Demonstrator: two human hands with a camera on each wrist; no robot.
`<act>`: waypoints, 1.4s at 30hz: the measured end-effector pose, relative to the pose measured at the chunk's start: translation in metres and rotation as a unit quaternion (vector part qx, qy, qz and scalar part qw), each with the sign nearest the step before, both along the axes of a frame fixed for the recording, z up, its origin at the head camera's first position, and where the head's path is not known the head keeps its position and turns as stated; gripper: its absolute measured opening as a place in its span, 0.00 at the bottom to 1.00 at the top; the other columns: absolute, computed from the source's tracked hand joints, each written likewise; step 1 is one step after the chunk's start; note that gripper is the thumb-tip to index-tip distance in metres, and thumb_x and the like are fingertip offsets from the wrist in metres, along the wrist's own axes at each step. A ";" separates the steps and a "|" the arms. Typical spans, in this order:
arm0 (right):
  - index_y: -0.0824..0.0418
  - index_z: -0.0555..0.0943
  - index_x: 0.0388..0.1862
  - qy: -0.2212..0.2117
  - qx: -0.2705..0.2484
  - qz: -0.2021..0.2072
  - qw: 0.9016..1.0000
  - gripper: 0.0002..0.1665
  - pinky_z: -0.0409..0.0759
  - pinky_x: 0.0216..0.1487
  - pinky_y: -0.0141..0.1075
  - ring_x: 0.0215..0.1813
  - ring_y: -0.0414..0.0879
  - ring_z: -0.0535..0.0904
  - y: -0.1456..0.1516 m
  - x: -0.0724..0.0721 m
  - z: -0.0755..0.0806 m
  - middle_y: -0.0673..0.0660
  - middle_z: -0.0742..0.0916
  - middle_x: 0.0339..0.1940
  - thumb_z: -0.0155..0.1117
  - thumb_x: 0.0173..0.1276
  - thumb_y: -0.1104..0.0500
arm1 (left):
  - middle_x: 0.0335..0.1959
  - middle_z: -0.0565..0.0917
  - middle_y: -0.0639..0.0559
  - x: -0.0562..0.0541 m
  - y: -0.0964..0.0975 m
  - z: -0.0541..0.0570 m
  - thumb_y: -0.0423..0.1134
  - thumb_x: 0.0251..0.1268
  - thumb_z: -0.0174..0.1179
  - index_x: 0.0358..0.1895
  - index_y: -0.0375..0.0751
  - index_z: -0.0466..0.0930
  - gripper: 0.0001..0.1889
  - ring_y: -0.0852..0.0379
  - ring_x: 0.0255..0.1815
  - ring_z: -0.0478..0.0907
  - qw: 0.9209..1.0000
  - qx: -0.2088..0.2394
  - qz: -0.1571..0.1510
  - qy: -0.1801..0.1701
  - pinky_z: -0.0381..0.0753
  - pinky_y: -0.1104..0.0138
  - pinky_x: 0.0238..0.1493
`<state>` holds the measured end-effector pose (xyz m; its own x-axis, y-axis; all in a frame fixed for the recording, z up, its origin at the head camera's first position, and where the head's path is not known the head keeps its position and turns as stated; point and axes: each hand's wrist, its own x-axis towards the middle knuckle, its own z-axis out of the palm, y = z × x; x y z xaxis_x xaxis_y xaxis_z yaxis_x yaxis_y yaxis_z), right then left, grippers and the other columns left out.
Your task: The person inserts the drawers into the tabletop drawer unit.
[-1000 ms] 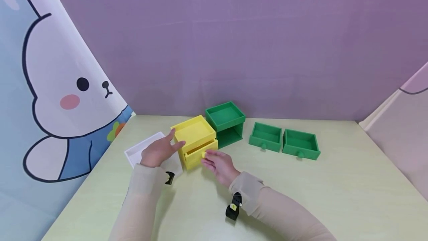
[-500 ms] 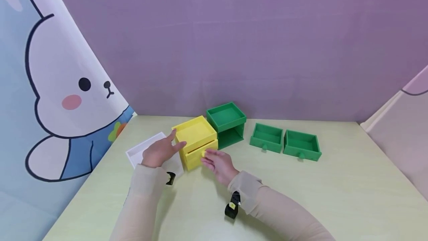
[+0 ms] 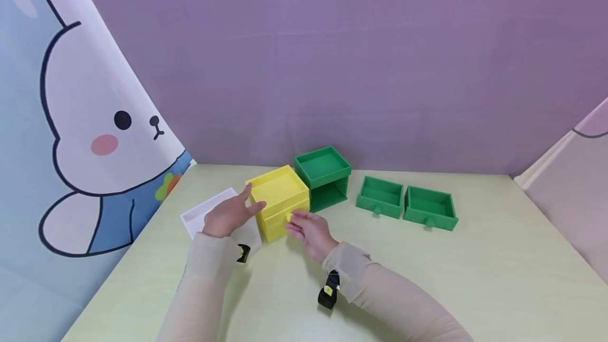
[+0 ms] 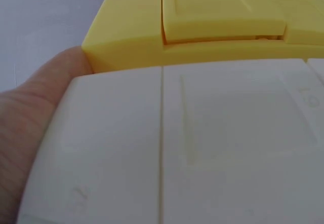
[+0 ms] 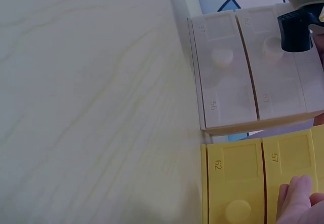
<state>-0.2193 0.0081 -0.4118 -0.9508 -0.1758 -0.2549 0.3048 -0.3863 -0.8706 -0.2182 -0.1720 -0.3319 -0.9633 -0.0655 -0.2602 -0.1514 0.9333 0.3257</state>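
A small yellow cabinet (image 3: 279,190) with a tray-like top stands left of middle. My right hand (image 3: 314,235) is at its front, thumb and fingertips pinching the yellow knob (image 3: 288,217) of the upper drawer. That drawer sits flush in the cabinet; below it, the lower drawer's knob (image 5: 238,211) shows in the right wrist view. My left hand (image 3: 227,216) rests on the yellow cabinet's left side, fingers spread and fairly straight, reaching over a white drawer cabinet (image 3: 196,220). In the left wrist view the white cabinet hides most of that hand.
Behind the yellow cabinet stands a green cabinet (image 3: 324,165) with an open front and no drawers in it. Two green drawers (image 3: 380,195) lie side by side on the table (image 3: 475,268) to the right. A purple cloth (image 3: 356,67) hangs along the table's back edge.
The yellow cabinet's upper drawer has slid inward from slightly pulled out to flush, with my right hand at its knob. My left hand has stayed on the cabinet. The view has shifted slightly.
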 end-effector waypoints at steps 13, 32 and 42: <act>0.75 0.72 0.56 -0.017 -0.006 0.001 1.000 0.17 0.80 0.47 0.31 0.34 0.40 0.82 0.011 -0.004 0.000 0.57 0.83 0.37 0.55 0.70 0.70 | 0.68 0.67 0.36 -0.003 0.010 -0.001 0.63 0.69 0.45 0.77 0.49 0.44 0.40 0.38 0.59 0.72 1.000 -0.003 0.001 -0.002 0.74 0.44 0.53; 0.75 0.52 0.73 -0.019 -0.009 0.005 1.000 0.31 0.78 0.43 0.23 0.34 0.36 0.83 0.146 -0.027 -0.003 0.53 0.85 0.33 0.46 0.75 0.70 | 0.59 0.77 0.39 -0.031 0.042 0.029 0.59 0.70 0.49 0.69 0.47 0.69 0.30 0.39 0.56 0.75 0.990 0.025 -0.032 0.136 0.76 0.52 0.42; 0.68 0.51 0.75 -0.055 0.012 -0.056 0.997 0.34 0.78 0.45 0.24 0.34 0.37 0.83 0.188 -0.026 -0.013 0.54 0.84 0.36 0.46 0.74 0.71 | 0.73 0.61 0.45 -0.060 0.076 0.034 0.57 0.72 0.46 0.75 0.51 0.56 0.32 0.37 0.72 0.55 0.995 0.042 -0.081 0.029 0.60 0.40 0.64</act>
